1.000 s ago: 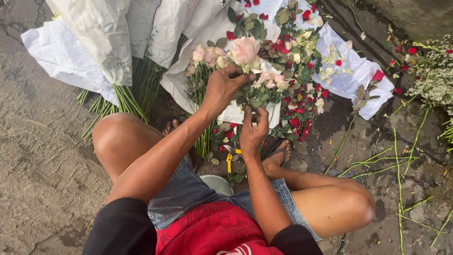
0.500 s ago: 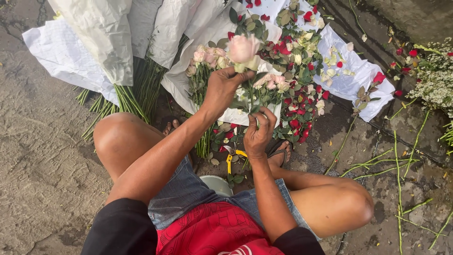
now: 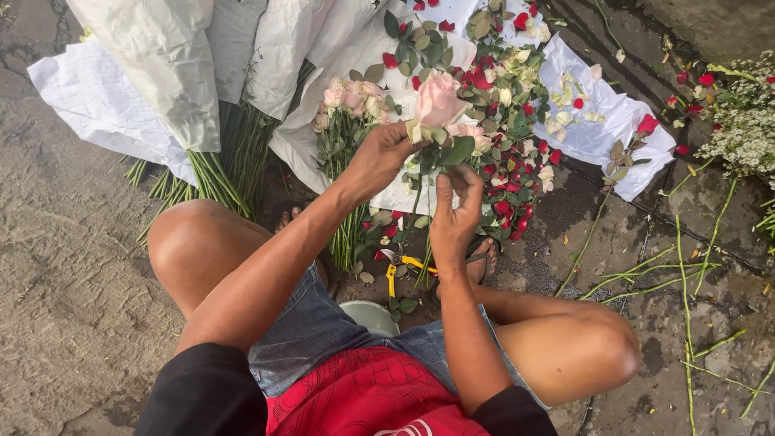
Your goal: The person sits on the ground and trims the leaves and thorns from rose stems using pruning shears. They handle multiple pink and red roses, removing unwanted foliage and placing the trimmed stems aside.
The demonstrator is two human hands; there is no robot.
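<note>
Leftmost, we see white paper-wrapped bundles (image 3: 153, 73) lying on the rough ground (image 3: 56, 266), with their green stems (image 3: 210, 173) poking out below the paper. Beside them lies a bunch of pale roses (image 3: 347, 101) on a white paper sheet (image 3: 613, 121). Our left arm rises from the bare left knee (image 3: 190, 242), forearm stretched up and to the right, the wrist nearly straight. The left hand (image 3: 379, 157) is closed around a pink rose (image 3: 440, 98) just under its head, fingers wrapped on the stem, holding the bloom upright above the paper. To its right, the right forearm runs almost vertically, the wrist bent back. The right hand (image 3: 454, 216) sits just below the rose; its thumb and fingertips pinch a dark green leaf (image 3: 458, 151) on the same stem, the remaining fingers curled. Below both hands, yellow-handled shears (image 3: 400, 265) rest on the ground between the feet, near a white bowl rim (image 3: 373, 315). Further right, red petals (image 3: 504, 190) and leaves are scattered over the paper. Cut stems (image 3: 686, 274) lie on the wet ground, and small white flowers (image 3: 747, 121) fill the far right edge.
</note>
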